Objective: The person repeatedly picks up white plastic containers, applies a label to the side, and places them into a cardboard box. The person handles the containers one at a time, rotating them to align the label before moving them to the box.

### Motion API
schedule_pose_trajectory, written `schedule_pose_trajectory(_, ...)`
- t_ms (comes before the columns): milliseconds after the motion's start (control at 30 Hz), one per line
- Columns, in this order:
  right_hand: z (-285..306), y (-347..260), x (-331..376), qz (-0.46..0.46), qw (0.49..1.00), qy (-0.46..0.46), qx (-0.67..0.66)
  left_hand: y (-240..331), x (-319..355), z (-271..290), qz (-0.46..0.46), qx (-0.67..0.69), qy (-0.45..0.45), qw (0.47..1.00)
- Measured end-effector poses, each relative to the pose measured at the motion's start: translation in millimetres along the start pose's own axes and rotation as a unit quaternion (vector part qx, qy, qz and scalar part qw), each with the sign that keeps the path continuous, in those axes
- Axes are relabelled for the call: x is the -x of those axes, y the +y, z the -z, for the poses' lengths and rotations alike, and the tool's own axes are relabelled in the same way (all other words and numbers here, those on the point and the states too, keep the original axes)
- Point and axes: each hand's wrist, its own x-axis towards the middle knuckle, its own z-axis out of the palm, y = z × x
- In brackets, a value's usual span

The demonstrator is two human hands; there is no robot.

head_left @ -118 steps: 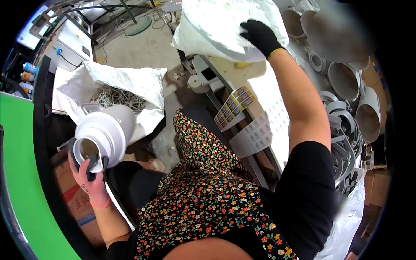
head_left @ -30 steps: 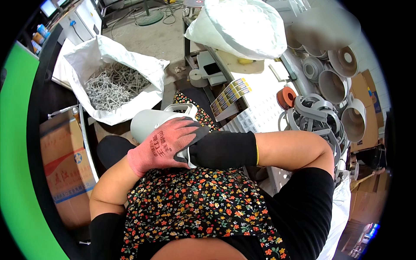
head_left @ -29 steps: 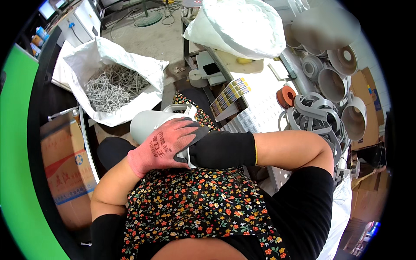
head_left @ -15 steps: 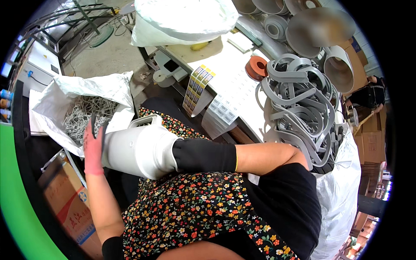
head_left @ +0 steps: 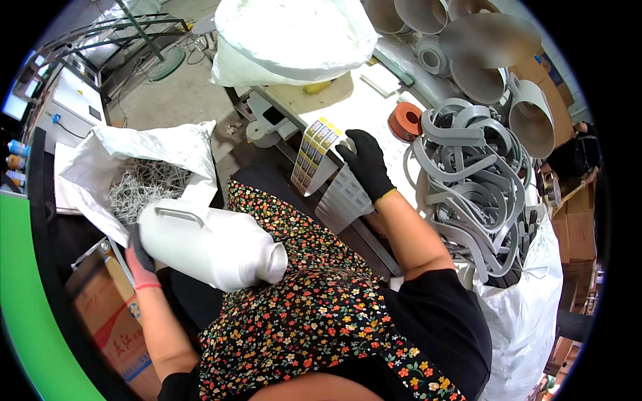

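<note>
A white plastic jug (head_left: 200,244) with a side handle and a narrow neck lies tilted across my lap, its neck toward my right. My left hand (head_left: 142,257), in a pink and dark grey glove, grips the base end; its fingers are partly hidden behind the jug. Over the table's near edge, my right hand (head_left: 366,167) in a black glove has its fingers bent inward. Something small and pale shows at its fingertips, too little to name. Beside it a strip of yellow and dark printed labels (head_left: 314,155) hangs off the edge, and a sheet of white labels (head_left: 349,187) hangs below.
A white sack of metal pieces (head_left: 150,187) stands at left. On the white table (head_left: 354,100) are an orange tape roll (head_left: 405,121) and a large white bag (head_left: 294,40). Grey curved handles (head_left: 468,180) pile up at right, before grey cylinders (head_left: 531,120). Another person stands far right.
My right hand has come out of the jug's neck and moved up to the labels at the table edge. The jug has turned, with its handle more toward me and its neck lower.
</note>
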Motion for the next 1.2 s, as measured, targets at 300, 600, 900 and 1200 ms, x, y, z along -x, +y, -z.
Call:
schedule_pose_trajectory(300,5.4,3.5,-0.9,-0.014,0.999,0.029,0.004,169.4,15.9,12.4,-0.338,-0.291,-0.04,0.894)
schedule_pose_trajectory(600,36.9,18.6,56.8,0.041,0.993,0.03,0.109,119.9,-4.6,-22.6,-0.276,-0.212,-0.035,0.937)
schedule_pose_trajectory(900,43.1,110.0,-36.0,-0.016,0.91,0.064,0.409,110.6,-6.6,21.5,-0.296,-0.209,-0.043,0.931)
schedule_pose_trajectory(1200,35.5,162.6,-73.4,-0.041,0.91,0.094,0.401,107.6,31.5,41.3,-0.339,-0.261,0.035,0.903)
